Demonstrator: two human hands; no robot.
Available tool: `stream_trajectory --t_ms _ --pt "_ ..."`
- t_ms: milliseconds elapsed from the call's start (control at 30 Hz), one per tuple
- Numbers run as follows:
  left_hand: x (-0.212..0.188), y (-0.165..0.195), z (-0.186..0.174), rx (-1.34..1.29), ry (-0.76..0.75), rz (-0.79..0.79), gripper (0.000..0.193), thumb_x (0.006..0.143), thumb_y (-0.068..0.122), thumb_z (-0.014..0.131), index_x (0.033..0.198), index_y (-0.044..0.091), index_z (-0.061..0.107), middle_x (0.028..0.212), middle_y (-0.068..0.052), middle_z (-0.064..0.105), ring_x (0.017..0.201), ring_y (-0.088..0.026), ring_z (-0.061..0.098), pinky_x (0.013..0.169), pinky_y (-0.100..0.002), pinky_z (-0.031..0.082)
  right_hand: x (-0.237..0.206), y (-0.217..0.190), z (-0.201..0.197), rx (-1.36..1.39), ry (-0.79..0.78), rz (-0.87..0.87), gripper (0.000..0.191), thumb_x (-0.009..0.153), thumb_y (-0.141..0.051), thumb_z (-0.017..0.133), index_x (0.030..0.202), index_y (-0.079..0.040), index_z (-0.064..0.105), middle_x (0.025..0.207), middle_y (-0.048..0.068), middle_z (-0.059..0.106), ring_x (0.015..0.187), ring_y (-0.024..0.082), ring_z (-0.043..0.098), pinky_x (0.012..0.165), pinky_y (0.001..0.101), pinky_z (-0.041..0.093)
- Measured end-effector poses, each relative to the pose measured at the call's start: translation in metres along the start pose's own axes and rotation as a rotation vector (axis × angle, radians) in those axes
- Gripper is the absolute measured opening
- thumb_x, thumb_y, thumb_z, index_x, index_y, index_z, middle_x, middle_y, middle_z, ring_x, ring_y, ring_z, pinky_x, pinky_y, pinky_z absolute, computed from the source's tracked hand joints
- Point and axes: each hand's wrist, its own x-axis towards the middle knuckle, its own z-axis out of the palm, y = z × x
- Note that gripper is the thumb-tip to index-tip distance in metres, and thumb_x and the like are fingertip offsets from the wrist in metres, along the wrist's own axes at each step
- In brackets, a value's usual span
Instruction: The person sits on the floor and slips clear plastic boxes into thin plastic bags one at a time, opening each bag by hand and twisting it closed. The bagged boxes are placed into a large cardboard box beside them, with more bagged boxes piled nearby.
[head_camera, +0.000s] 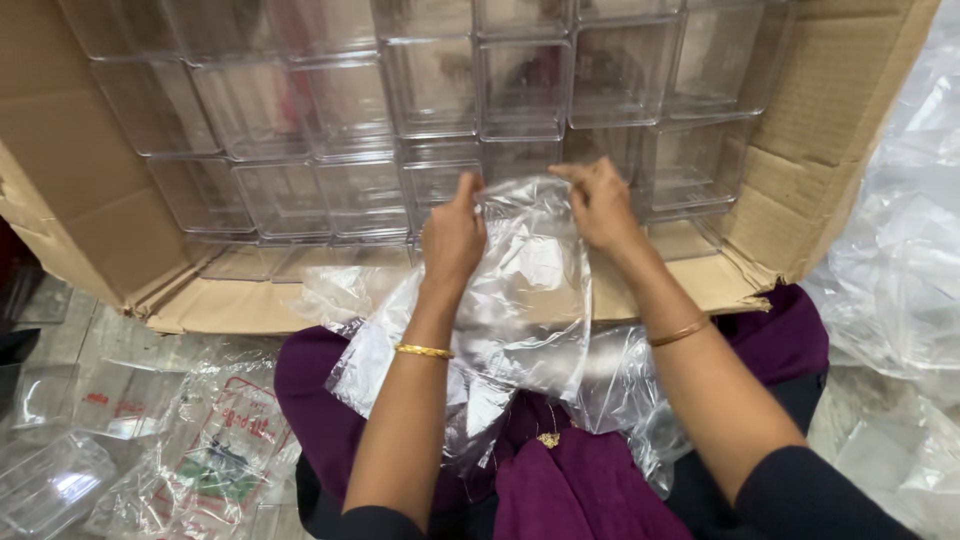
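Left hand: my left hand (452, 238) pinches the top edge of a clear bag (525, 290), grip closed on it.
Right hand: my right hand (603, 205) pinches the same edge just beside it, grip closed on the plastic too.
Bag: it hangs between my hands over my lap, in front of the carton.
Carton: an open cardboard carton (820, 120) lies on its side, packed with clear boxes (430, 90).
Floor: printed bags (215, 450) lie at my left, loose plastic (900, 270) at my right.
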Motion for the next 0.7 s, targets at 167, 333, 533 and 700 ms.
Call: stream_trajectory --t_ms 167,333,533,700 --pt "-0.005 -0.009 0.011 0.004 0.030 0.166 0.046 0.089 -0.001 0.050 0.128 0.022 0.054 0.090 -0.020 0.072 0.081 -0.044 0.069 0.067 -0.056 0.052 -0.018 -0.015 -0.002 0.061 -0.104 0.084 0.054 0.096 0.001 0.050 0.144 -0.021 0.061 0.131 0.021 0.066 0.116 0.035 0.063 0.100 0.0437 0.050" --pt "-0.005 -0.019 0.024 -0.053 -0.077 0.081 0.044 0.095 0.004 0.049 0.134 0.024 0.052 0.105 -0.022 0.072 0.092 -0.046 0.068 0.074 -0.057 0.051 -0.034 -0.057 -0.024 0.025 -0.170 0.514 0.049 0.103 -0.008 0.048 0.143 -0.032 0.061 0.129 0.012 0.070 0.099 0.031 0.075 0.093 0.0404 0.055" --pt "0.001 0.008 0.012 -0.473 0.009 0.069 0.031 0.099 0.021 0.058 0.128 0.009 0.058 0.090 -0.019 0.072 0.079 -0.038 0.070 0.070 -0.047 0.053 -0.056 -0.058 -0.036 0.211 0.082 0.294 0.035 0.106 -0.009 0.052 0.138 -0.017 0.065 0.126 0.009 0.072 0.109 0.019 0.066 0.093 0.0362 0.051" --pt "-0.014 0.061 -0.039 -0.790 -0.130 -0.073 0.024 0.100 0.026 0.062 0.102 0.005 0.075 0.073 -0.010 0.067 0.060 -0.016 0.062 0.057 -0.034 0.051 -0.048 -0.052 -0.042 0.920 0.135 0.330 0.037 0.112 -0.021 0.046 0.143 -0.005 0.059 0.131 0.010 0.065 0.114 0.019 0.059 0.099 0.0312 0.050"
